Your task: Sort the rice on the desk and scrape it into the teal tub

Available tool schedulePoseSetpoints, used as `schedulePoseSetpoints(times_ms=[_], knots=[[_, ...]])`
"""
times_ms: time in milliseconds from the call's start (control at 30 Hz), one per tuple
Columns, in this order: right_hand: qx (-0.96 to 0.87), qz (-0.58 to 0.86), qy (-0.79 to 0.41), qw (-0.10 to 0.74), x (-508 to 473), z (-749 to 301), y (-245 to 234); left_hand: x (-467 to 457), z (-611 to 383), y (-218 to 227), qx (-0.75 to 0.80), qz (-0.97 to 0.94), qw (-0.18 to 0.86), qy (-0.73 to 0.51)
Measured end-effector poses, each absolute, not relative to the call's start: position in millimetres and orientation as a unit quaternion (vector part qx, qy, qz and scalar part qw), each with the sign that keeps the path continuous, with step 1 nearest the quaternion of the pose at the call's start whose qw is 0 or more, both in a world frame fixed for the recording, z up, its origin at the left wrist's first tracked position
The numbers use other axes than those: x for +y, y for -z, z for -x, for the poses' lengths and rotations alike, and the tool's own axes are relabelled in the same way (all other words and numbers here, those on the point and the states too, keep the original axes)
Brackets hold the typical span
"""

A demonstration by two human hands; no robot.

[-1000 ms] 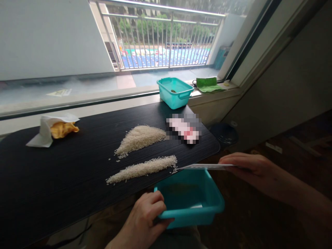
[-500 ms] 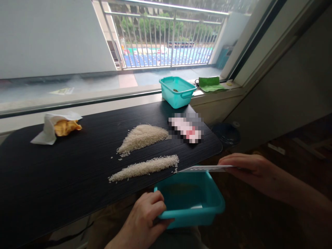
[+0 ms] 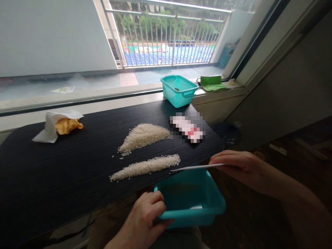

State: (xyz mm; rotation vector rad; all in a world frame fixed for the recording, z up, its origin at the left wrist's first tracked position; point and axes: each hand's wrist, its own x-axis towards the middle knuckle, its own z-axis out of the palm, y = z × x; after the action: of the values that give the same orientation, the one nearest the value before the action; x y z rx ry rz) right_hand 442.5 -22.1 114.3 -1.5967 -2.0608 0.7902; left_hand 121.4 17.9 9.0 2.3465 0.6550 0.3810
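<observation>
My left hand point(image 3: 147, 214) grips the near left rim of a teal plastic basin point(image 3: 192, 214), which sits just below the table's front edge. Inside it is a small pale patch; the rest is dim. My right hand point(image 3: 238, 164) is closed on a thin white card point(image 3: 197, 167), held nearly flat and edge-on above the basin. The card's left tip reaches the table edge beside a narrow strip of white rice point(image 3: 147, 167). Behind that strip lies a larger rice heap point(image 3: 144, 136), with a few stray grains to its left.
On the dark table point(image 3: 64, 173) lie a white paper with a crumpled orange-yellow item point(image 3: 67, 126) and a blurred-out pink and black object point(image 3: 186, 128). A second teal basin point(image 3: 178, 91) stands at the window, near a green cloth point(image 3: 212, 83) on the sill.
The card in my right hand has shifted slightly left and tilted from showing its face to nearly edge-on. My left hand and the basin have stayed in place.
</observation>
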Motion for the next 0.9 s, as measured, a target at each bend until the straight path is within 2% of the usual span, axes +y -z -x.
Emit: schedulePoseSetpoints(times_ms=[100, 233, 333, 500, 767, 900], knots=[[-0.738, 0.579, -0.279, 0.206, -23.3, -446.6, -119.3, 18.3, -121.6, -8.9, 0.251, -0.898, 0.333, -0.144], [-0.714, 0.629, -0.195, 0.239, -19.6, -458.6, -115.5, 19.1, -122.6, -8.3, 0.251, -0.9, 0.323, -0.15], [-0.709, 0.639, -0.174, 0.242, -10.9, -463.9, -106.6, 19.5, -123.2, -7.9, 0.25, -0.902, 0.319, -0.151], [-0.723, 0.625, -0.185, 0.229, -4.8, -467.3, -99.0, 19.1, -123.1, -7.6, 0.253, -0.901, 0.32, -0.145], [-0.726, 0.615, -0.235, 0.198, -23.7, -465.3, -120.2, 18.9, -123.3, -9.2, 0.255, -0.896, 0.331, -0.149], [-0.708, 0.629, -0.241, 0.211, -26.0, -464.1, -121.0, 19.2, -122.8, -8.6, 0.255, -0.894, 0.338, -0.148]])
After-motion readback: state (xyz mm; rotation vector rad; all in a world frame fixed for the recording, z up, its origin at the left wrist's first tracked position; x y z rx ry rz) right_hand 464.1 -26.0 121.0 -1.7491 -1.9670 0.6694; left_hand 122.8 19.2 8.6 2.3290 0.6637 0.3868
